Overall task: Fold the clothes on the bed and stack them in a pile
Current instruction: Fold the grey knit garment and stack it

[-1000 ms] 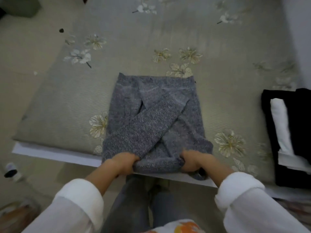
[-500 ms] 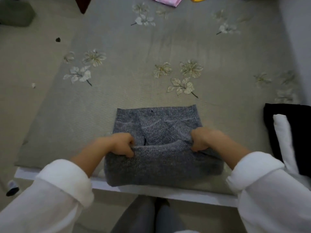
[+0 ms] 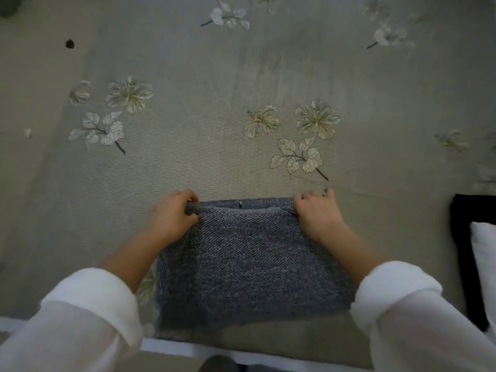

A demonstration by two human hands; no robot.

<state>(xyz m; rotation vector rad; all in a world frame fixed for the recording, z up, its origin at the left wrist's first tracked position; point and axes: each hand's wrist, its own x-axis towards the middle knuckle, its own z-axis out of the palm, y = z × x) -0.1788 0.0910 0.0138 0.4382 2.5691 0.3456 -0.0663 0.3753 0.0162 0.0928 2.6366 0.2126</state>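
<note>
Now, with the left hand (image 3: 171, 218) pinching the far left corner of the sweater (image 3: 249, 259) and the right hand (image 3: 318, 217) curled on its far right corner, lay that edge square on the layer beneath, at six o'clock on the bed (image 3: 241, 76), and smooth it before moving to the pile (image 3: 461, 251) at three o'clock.

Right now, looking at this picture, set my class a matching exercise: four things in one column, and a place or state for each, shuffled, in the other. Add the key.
Things
1. grey sweater
2. left grip
3. black garment
4. bedspread

Places or states
A. at the right edge of the view
B. flowered, spread under everything
C. folded over, near the bed's front edge
D. pinches the sweater's far left corner

Pairs: 1-C, 2-D, 3-A, 4-B
</note>
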